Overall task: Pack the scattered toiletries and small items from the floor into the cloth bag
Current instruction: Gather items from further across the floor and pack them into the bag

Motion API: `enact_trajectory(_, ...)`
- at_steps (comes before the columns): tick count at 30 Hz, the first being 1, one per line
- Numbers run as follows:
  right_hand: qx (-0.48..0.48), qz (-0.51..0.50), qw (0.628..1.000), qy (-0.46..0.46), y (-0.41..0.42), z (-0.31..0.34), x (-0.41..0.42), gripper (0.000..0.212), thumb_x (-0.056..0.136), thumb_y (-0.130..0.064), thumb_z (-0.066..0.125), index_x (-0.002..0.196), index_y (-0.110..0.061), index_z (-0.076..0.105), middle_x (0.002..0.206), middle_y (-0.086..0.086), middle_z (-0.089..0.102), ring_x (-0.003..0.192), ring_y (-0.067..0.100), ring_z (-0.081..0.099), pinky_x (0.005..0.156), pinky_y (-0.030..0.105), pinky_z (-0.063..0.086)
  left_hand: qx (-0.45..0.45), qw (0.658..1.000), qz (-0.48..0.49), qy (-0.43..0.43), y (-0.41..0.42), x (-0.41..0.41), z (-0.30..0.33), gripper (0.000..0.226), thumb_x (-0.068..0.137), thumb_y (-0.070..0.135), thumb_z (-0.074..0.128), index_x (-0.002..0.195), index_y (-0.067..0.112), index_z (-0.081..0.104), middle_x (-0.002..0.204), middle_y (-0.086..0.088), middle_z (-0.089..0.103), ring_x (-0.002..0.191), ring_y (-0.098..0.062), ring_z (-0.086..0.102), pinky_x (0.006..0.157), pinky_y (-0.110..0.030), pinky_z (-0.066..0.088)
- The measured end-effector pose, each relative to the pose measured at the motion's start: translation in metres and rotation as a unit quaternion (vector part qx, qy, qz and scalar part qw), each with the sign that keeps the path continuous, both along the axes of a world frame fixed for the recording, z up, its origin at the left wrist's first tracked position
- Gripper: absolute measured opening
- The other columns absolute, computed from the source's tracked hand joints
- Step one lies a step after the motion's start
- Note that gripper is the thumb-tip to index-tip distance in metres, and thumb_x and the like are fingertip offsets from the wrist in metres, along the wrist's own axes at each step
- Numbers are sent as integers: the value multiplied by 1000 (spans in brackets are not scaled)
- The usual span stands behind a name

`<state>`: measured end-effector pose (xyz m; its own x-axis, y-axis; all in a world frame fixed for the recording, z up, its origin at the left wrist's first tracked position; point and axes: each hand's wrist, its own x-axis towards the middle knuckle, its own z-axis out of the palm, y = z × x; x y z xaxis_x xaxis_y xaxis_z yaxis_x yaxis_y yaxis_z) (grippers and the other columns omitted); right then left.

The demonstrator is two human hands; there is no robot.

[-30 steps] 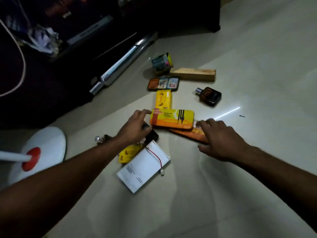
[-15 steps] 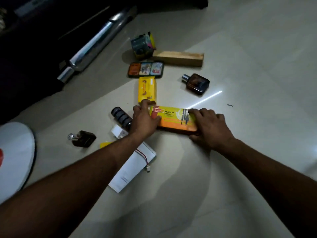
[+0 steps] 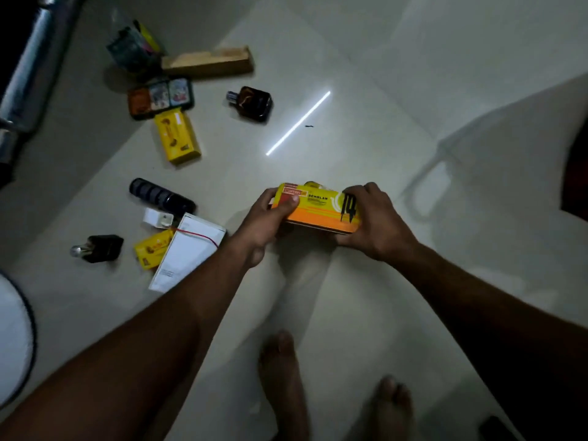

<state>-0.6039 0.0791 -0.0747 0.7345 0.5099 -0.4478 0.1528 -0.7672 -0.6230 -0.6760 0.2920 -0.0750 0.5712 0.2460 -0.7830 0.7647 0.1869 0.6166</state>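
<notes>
Both hands hold a yellow-and-orange tin box (image 3: pixel 321 211) above the floor, with something else stacked under it that I cannot make out. My left hand (image 3: pixel 264 219) grips its left end, thumb on the lid. My right hand (image 3: pixel 374 222) grips the right end. On the floor to the left lie a yellow carton (image 3: pixel 177 135), a black ribbed bottle (image 3: pixel 160 195), a white box (image 3: pixel 186 253) with a red wire, a small yellow packet (image 3: pixel 152 248) and a dark perfume bottle (image 3: pixel 98 248). No cloth bag is in view.
Farther off lie a brown perfume bottle (image 3: pixel 253 103), a three-picture tin (image 3: pixel 160 97), a wooden block (image 3: pixel 208 62) and a small dark pouch (image 3: pixel 133 49). Dark furniture with a chrome bar (image 3: pixel 24 87) lines the left. My bare feet (image 3: pixel 283 377) stand below.
Both hands have lifted the tin box off the floor and drawn it toward me and to the right. The view has tilted down, showing my feet.
</notes>
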Motion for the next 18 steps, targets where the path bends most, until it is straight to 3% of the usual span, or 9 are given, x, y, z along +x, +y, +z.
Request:
enact_trajectory(3, 19, -95, 995, -5, -30, 70, -24, 81, 59, -35, 90, 130, -19, 54, 115, 2, 50, 106, 26, 49, 85, 30, 41, -114, 993, 30, -2, -32, 6, 67, 28, 101, 30, 61, 128, 29, 55, 118, 1, 72, 104, -18, 71, 88, -52, 59)
enact_trajectory(5, 17, -133, 991, -9, -43, 128, -35, 84, 60, -33, 91, 134, -19, 53, 117, 3, 51, 109, 26, 49, 86, 27, 38, -158, 986, 61, -4, -50, 13, 121, 27, 101, 22, 61, 128, 22, 56, 121, -8, 71, 106, -25, 71, 81, -52, 61)
enact_trajectory(9, 4, -172, 985, 1, -66, 251, -41, 92, 62, -38, 92, 141, -22, 49, 122, 2, 49, 113, 23, 48, 94, 34, 44, -161, 987, 19, -4, -74, 28, 243, 29, 99, 17, 65, 127, 18, 60, 117, -10, 72, 104, -28, 72, 78, -51, 62)
enact_trajectory(12, 25, -187, 982, 18, -85, 336, -32, 92, 62, -50, 90, 141, -28, 48, 122, -4, 48, 115, 15, 49, 96, 29, 43, -155, 987, -23, -15, -82, 44, 329, 30, 99, 19, 65, 129, 17, 61, 125, -11, 71, 110, -32, 71, 78, -50, 62)
enact_trajectory(16, 60, -272, 960, 43, -125, 425, -15, 62, 72, -52, 84, 126, -32, 60, 115, -13, 52, 102, -1, 52, 87, 10, 38, -154, 983, -92, -28, -105, 67, 416, 32, 100, 17, 62, 133, 15, 59, 127, -13, 69, 107, -28, 71, 80, -53, 61)
enact_trajectory(18, 82, -333, 938, 42, -147, 453, -6, 39, 78, -42, 82, 112, -32, 65, 109, -11, 55, 95, -1, 55, 82, 11, 39, -154, 981, -108, -38, -120, 80, 446, 31, 100, 17, 61, 131, 15, 59, 128, -17, 66, 111, -29, 68, 83, -56, 60)
